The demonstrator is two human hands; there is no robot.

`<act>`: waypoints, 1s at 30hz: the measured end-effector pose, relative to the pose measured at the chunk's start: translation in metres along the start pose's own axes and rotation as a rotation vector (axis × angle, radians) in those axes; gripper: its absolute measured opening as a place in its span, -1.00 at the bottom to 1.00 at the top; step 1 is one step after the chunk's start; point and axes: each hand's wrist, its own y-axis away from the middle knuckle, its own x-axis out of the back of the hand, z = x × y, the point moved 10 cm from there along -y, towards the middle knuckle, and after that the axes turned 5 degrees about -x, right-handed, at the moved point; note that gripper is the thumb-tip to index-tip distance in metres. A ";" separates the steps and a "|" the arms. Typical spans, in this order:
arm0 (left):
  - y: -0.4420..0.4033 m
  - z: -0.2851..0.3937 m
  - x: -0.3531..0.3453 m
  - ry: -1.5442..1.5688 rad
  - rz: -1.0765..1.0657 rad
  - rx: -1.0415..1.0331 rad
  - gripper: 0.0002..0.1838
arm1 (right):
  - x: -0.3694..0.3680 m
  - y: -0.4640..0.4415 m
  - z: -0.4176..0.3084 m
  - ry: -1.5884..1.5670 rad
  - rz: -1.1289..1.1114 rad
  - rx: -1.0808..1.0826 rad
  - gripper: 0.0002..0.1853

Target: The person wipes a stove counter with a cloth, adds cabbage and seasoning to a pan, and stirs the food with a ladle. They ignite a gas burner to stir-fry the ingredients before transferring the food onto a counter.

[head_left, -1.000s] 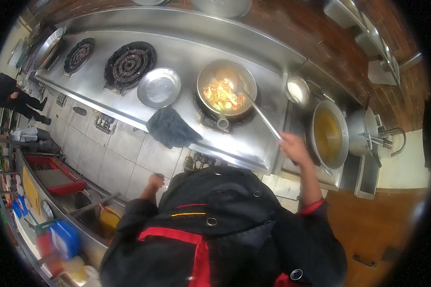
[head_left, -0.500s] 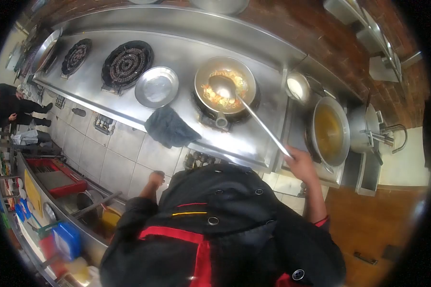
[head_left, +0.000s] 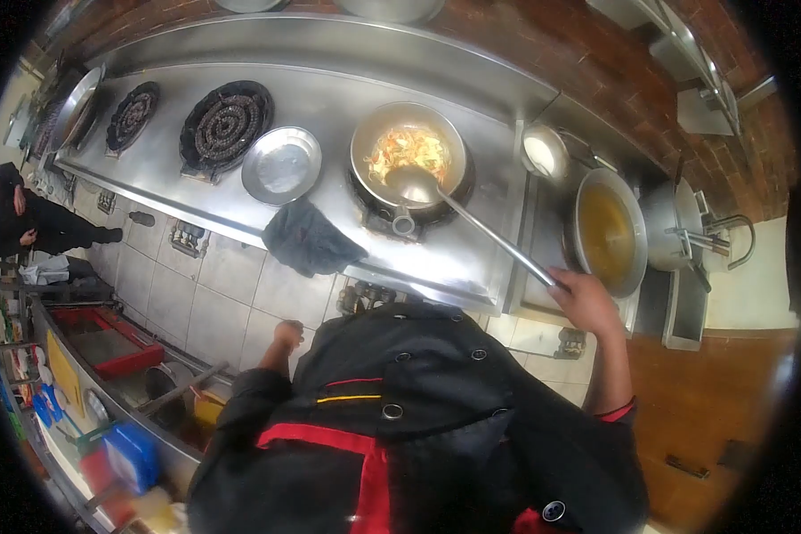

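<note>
Stainless-steel table (head_left: 329, 100) across upper centre, black ring burners (head_left: 227, 126) upper left, round metal pan (head_left: 281, 165) and dark cloth (head_left: 311, 238) left of centre, wok (head_left: 407, 117) over burner at upper centre

Right hand (head_left: 587, 301) gripping, right forearm (head_left: 616, 369) angled forward, left hand (head_left: 287, 335) curled inward

Behind the right grip (head_left: 587, 300), a black sleeve (head_left: 589, 445) ends in red trim (head_left: 619, 411). The black jacket (head_left: 454, 463) has round, pale-rimmed buttons (head_left: 392, 412); nearer the left grip (head_left: 288, 335), red and yellow stripes (head_left: 351, 398) and a bent red band (head_left: 371, 476).
</note>
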 end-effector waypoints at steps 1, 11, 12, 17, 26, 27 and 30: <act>0.003 0.005 0.001 -0.052 -0.025 -0.031 -0.69 | -0.002 -0.003 0.002 0.042 0.015 -0.004 -0.60; 0.003 0.000 -0.021 -0.026 -0.027 0.000 -0.69 | -0.075 -0.035 0.015 0.005 0.248 -0.193 -0.63; 0.001 0.001 -0.026 -0.026 -0.025 0.000 -0.69 | -0.080 -0.036 0.020 0.006 0.250 -0.192 -0.63; 0.015 0.003 -0.010 -0.050 0.102 -0.053 -0.67 | -0.089 -0.030 0.016 -0.492 -0.079 -0.160 -0.64; -0.009 -0.028 -0.056 0.291 -0.005 0.064 -0.68 | -0.080 -0.074 0.011 -0.053 0.361 0.119 -0.64; -0.009 -0.031 -0.055 0.401 0.032 0.082 -0.68 | -0.073 -0.071 0.013 -0.051 0.359 0.129 -0.64; 0.012 0.001 -0.006 -0.044 0.076 -0.031 -0.72 | -0.076 -0.046 0.001 -0.370 -0.116 -0.003 -0.63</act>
